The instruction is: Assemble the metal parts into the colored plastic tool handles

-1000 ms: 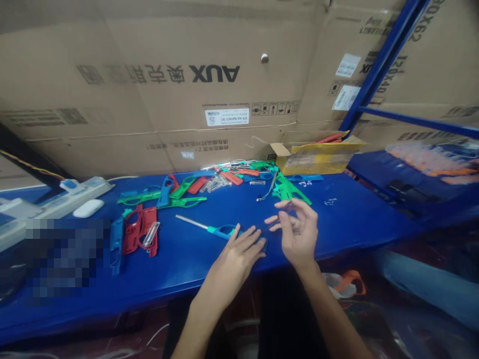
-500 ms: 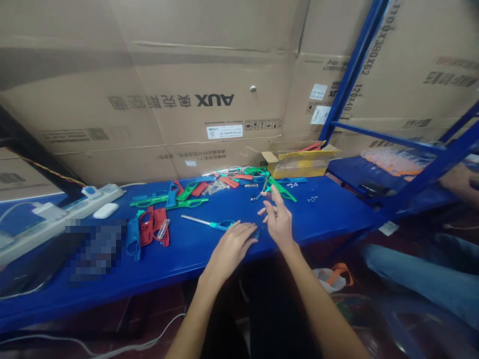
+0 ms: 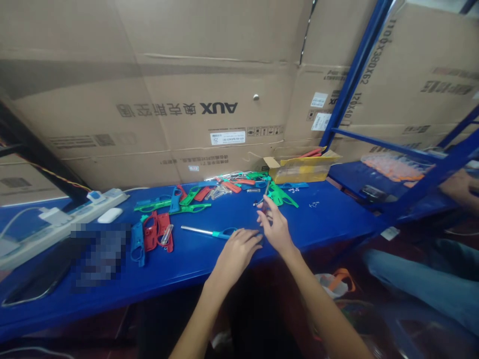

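In the head view a long-necked lighter (image 3: 202, 231) with a metal tube and a blue looped handle lies on the blue table, its tube pointing left. My left hand (image 3: 239, 249) is closed over the handle end, which its fingers partly hide. Just right of it, my right hand (image 3: 276, 224) is raised a little, thumb and fingers bent close together; whatever is between them is too small to make out. Beyond the right fingertips lie green handle shells (image 3: 282, 193) and a small metal part (image 3: 256, 203).
Red and blue handle shells (image 3: 151, 232) and clear tubes lie at left. A pile of coloured parts (image 3: 232, 184) runs along the cardboard wall, beside a yellow-taped box (image 3: 303, 169). A power strip (image 3: 82, 214) stands far left. Another person's hand (image 3: 460, 189) shows at right.
My right hand has come down and left, closer to the left hand, and its fingers have drawn together. My left hand stays over the lighter's handle. The camera view has shifted slightly.
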Motion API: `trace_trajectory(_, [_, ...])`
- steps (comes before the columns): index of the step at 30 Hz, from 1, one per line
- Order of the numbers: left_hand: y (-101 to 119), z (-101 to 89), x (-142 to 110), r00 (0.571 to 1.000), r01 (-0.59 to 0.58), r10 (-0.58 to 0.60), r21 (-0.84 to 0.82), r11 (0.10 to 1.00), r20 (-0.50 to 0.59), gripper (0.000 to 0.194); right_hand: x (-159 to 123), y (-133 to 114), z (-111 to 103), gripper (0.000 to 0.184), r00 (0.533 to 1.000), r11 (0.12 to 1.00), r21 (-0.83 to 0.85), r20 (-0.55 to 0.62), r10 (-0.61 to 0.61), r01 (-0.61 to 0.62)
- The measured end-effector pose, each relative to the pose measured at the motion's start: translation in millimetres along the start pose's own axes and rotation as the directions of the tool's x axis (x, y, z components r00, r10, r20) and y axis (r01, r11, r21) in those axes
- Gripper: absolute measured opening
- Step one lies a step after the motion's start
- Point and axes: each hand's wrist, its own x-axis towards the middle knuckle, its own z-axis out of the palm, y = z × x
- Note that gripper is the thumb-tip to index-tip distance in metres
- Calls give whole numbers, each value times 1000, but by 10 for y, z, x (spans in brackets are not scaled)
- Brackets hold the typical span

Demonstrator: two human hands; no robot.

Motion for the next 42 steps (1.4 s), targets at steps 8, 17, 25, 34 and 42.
trace_trajectory(8, [-14,69,-32,1000,-1,1,29,1000,11,23,17,-53,21,50,999,996,74,-19,50,-49])
trace_trajectory(17, [-25,-79,15,998,55,-49,-167,984,45,20,2,-65,-22,63,976,975,216,-195,99,-55])
trace_trajectory(25, [55,-136,25,971,239,-229,-319,917,70,27,-110,-345,109,51,929,922,380,-311,198,-70])
trace_trajectory(34, [76,-167,-15,960,280,-267,-296,913,82,23,-151,-309,165,52,929,956,292,-356,97,12])
trace_trajectory(42, [73,-167,-7,958,286,-278,-324,902,74,22,-120,-307,177,52,927,961,274,-348,137,-39])
